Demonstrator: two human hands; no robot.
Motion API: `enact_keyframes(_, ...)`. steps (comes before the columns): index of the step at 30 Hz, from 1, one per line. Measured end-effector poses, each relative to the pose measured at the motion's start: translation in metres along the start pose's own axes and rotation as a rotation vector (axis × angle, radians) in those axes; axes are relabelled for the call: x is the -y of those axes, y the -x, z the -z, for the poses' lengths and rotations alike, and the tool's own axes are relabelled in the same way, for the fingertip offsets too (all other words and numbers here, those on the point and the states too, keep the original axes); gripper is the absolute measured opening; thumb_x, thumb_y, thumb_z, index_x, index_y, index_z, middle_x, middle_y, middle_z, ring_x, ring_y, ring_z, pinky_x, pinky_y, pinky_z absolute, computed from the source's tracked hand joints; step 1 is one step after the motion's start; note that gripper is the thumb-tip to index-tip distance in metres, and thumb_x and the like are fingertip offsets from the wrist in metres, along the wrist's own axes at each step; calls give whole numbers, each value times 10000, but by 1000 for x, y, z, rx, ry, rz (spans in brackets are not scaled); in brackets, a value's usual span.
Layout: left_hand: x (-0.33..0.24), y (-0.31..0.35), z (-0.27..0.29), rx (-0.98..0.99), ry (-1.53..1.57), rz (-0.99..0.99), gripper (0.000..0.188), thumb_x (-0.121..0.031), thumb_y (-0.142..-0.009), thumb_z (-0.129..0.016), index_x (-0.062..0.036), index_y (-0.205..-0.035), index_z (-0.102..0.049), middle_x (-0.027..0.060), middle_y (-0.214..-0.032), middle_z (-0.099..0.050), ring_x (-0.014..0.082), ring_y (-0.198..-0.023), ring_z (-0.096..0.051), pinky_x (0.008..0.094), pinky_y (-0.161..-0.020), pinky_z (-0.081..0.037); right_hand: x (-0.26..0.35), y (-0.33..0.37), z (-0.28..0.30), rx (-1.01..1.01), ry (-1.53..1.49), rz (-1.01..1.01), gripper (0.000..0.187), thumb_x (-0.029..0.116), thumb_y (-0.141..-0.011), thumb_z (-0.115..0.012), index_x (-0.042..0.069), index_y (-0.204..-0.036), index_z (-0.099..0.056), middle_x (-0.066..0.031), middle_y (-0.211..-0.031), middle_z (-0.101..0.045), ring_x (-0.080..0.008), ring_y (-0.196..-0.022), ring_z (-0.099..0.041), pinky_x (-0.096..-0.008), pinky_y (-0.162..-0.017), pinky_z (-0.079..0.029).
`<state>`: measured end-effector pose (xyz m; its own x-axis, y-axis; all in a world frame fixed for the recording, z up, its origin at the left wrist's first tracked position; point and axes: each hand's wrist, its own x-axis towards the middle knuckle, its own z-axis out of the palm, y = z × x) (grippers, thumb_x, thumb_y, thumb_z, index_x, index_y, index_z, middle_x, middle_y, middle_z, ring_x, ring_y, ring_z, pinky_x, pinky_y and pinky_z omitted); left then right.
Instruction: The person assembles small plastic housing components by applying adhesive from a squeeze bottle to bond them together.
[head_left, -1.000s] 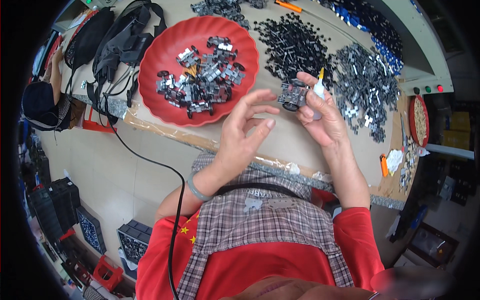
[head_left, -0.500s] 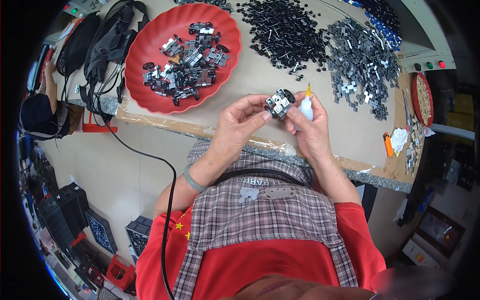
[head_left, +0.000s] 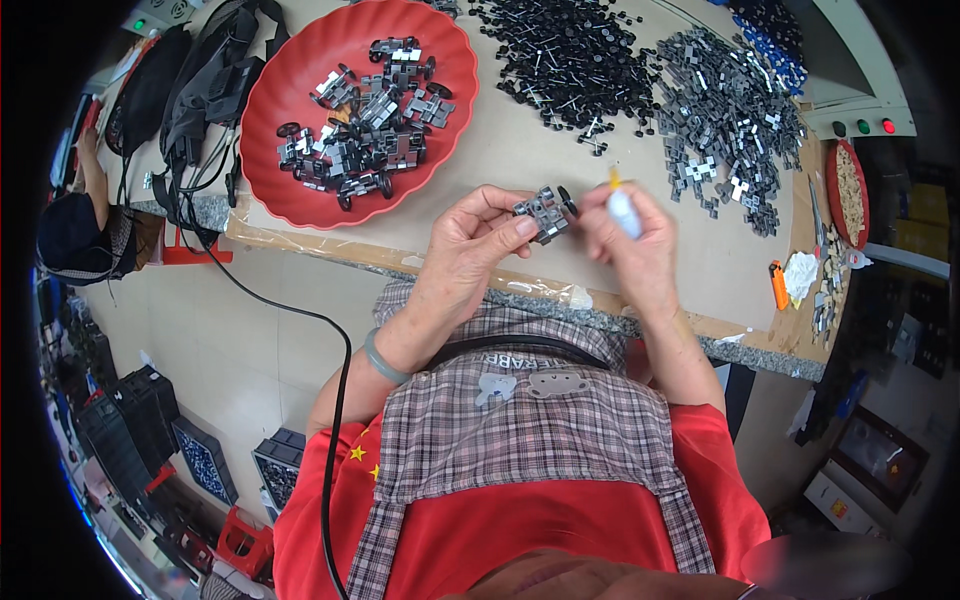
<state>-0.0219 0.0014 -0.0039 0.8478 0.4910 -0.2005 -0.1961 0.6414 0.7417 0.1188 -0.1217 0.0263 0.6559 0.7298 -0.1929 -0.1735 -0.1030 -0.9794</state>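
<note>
the left hand (head_left: 470, 245) pinches a small grey wheeled part (head_left: 543, 213) between thumb and fingers, just above the near edge of the surface (head_left: 500, 150). the right hand (head_left: 630, 240) is closed around a small white tube with a yellow tip (head_left: 620, 203) (tip up, close beside the part). a red tray (head_left: 270, 110) of similar parts sits to the left, with a pile of black pieces (head_left: 570, 60) and a pile of grey pieces (head_left: 730, 110) beyond the hands.
</note>
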Motion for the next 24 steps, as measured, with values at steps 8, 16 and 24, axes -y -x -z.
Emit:
enact_keyframes(8,-7,-1,-3,11,-21,53,291,-98,-879,-649,-9,-1150,-595,27,-905,-628,64,-789,-556,208,-658,-465,-5,-58,32,-147,771,660,160,44,-783,-693,10,-935,-657,-64,-910,-669,-200,-748,-650,-295,-683,-505)
enact_keyframes(16,-8,-1,-4,34,-33,70,318,-99,-878,-646,-7,-1180,-606,28,-917,-630,65,-794,-551,209,-671,-466,-3,-64,31,-54,930,589,152,42,-765,-697,5,-901,-639,-106,-882,-653,-276,-743,-644,-335,-670,-502)
enact_keyframes(24,-9,-2,0,133,-101,85,435,-50,-856,-627,19,-1273,-521,121,-1127,-623,81,-883,-553,222,-738,-458,-1,-64,30,-65,930,604,149,54,-767,-698,8,-895,-636,-100,-864,-647,-265,-722,-641,-333,-660,-503)
